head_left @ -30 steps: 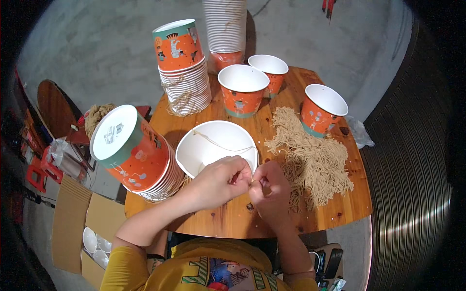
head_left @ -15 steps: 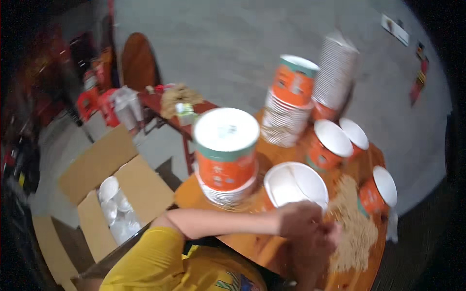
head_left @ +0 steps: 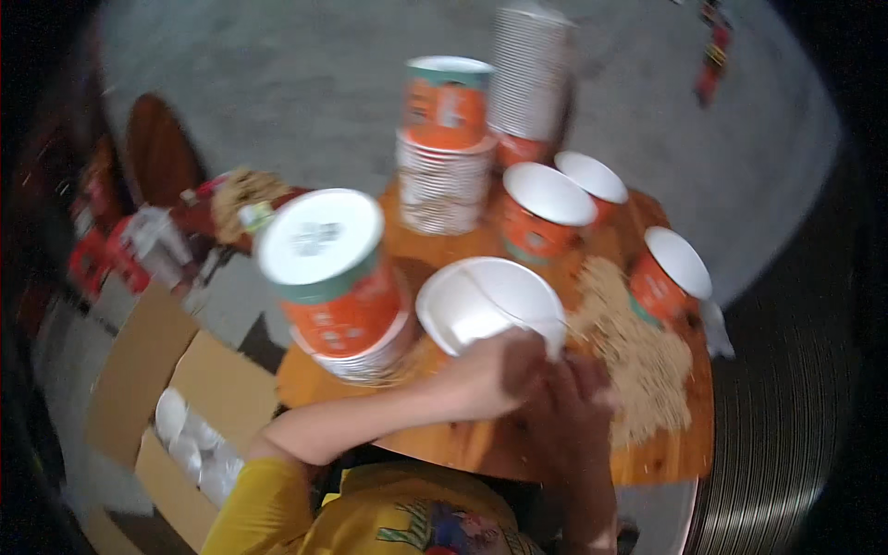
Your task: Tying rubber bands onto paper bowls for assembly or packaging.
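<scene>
A wide white paper tub (head_left: pixel 458 310) stands on the wooden table, its opening upward; a thin curved line crosses its inside. At its near right rim my left hand (head_left: pixel 498 372) is closed, fingers bent inward. My right hand (head_left: pixel 572 400) meets it there, its fingers also curled together. Both are blurred, and whatever they pinch is hidden. Right of them spreads a pile of thin tan strands (head_left: pixel 643 375) that look like rubber bands. To the left, an orange and green tub (head_left: pixel 338 310) sits upside down on a nested white stack.
Behind stand another tub stack (head_left: pixel 444 185) and a tall column of nested white tubs (head_left: pixel 529 74). Three orange tubs, one of them (head_left: pixel 671 273) tilted, stand toward the right. An open cardboard box (head_left: pixel 227 384) with white contents is beside the table at left.
The view has turned, so the table and tubs sit farther left and mostly higher in the picture. My hands stay together by the white tub's near rim.
</scene>
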`<action>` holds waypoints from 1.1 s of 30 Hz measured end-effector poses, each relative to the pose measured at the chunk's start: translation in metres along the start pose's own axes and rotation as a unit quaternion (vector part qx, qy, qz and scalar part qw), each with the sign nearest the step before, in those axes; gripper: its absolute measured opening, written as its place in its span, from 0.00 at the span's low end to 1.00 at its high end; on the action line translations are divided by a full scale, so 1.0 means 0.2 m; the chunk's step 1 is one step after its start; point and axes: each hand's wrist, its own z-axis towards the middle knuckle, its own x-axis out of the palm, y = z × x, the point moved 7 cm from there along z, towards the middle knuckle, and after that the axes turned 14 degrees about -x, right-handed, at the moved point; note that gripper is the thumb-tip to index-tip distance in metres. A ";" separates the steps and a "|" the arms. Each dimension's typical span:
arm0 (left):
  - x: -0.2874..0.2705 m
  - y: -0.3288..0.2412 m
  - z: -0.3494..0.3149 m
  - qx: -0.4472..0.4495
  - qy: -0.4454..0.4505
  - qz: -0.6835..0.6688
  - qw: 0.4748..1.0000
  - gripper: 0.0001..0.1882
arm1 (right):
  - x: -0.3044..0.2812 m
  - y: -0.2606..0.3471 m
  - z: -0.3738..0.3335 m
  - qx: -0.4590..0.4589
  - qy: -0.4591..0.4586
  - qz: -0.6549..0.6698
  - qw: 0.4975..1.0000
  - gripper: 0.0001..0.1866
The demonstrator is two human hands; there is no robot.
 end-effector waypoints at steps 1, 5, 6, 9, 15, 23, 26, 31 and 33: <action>-0.02 -0.07 0.01 -0.042 0.005 0.003 0.999 0.10 | -0.02 -0.03 -0.03 0.013 -0.005 -0.009 1.000 0.16; -0.01 -0.06 0.04 -0.015 0.041 0.057 0.997 0.07 | -0.09 -0.21 -0.14 0.129 -0.157 0.016 0.979 0.16; -0.02 -0.06 0.05 -0.038 0.048 0.024 0.998 0.07 | -0.07 -0.25 -0.21 0.204 -0.180 0.098 0.957 0.18; -0.02 -0.06 0.05 -0.071 0.050 -0.019 0.996 0.07 | -0.02 -0.23 -0.20 0.250 -0.111 0.206 0.940 0.15; 0.02 -0.05 0.05 -0.091 0.070 -0.012 0.993 0.08 | -0.03 -0.10 -0.13 0.186 -0.158 0.152 0.958 0.10; 0.04 -0.07 0.05 -0.105 0.070 -0.004 0.992 0.08 | 0.01 -0.09 -0.17 0.225 -0.185 0.142 0.946 0.10; 0.05 -0.06 0.05 -0.111 0.074 0.002 0.991 0.08 | 0.02 -0.10 -0.19 0.244 -0.181 0.137 0.943 0.10; 0.06 -0.06 0.05 -0.109 0.073 0.015 0.991 0.08 | 0.06 -0.10 -0.19 0.242 -0.130 0.133 0.952 0.11; 0.07 -0.05 0.05 -0.104 0.073 0.022 0.992 0.08 | 0.06 -0.10 -0.19 0.228 -0.124 0.120 0.958 0.09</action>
